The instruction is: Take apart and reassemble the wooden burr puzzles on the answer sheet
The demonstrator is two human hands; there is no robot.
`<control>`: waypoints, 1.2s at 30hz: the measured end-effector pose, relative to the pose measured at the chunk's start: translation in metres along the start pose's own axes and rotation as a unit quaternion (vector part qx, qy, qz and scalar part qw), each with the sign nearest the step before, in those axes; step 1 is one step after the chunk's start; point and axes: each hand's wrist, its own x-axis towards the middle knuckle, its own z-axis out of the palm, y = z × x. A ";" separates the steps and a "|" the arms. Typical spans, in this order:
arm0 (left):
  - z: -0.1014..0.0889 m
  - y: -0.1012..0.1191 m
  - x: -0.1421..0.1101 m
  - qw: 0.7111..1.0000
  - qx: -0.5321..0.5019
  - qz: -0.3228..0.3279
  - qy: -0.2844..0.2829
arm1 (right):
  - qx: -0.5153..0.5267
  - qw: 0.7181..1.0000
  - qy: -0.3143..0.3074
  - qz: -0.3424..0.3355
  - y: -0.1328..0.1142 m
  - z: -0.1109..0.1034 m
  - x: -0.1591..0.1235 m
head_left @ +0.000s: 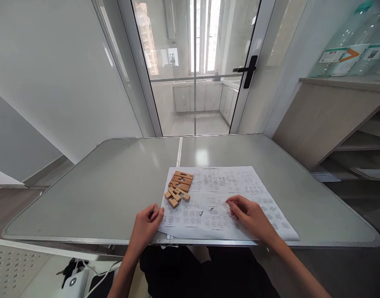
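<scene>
- The wooden burr-puzzle pieces lie together on the upper-left part of a printed sheet [221, 188], all within one small area between the two hands and nearer the left.
- Slotted bars [187, 181] rest side by side in a slanting row, which probably makes their differing cut-outs easy to compare.
- Just below them, notched pieces [174, 203] lie close together at mixed angles; that looks more like loose grouping than a deliberate fit.
- The sheet lies flat on the grey table [130, 178], its lower edge close to the table's near edge, so its small diagrams sit within easy view and reach.
- The left hand [147, 222] is beside the sheet's lower-left corner, fingers folded in and thumb by the paper's edge. Nothing shows in its grasp, though its palm is hidden. Its position would suit steadying that corner, but I cannot tell whether it presses down.
- The right hand [252, 215] is over the sheet's right half, thumb and forefinger nearly closed in a pinch, the other fingers curled under. This could serve to mark a spot or lift the paper; whether anything thin is between the tips cannot be made out.
</scene>
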 end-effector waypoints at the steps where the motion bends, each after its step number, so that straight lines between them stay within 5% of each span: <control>1: 0.000 0.000 0.000 1.000 0.001 -0.002 -0.008 | 0.004 1.000 -0.003 0.001 0.001 0.000 0.000; 36: -0.004 0.001 0.000 0.998 -0.060 -0.004 0.031 | -0.050 0.998 -0.007 -0.031 -0.002 0.006 -0.004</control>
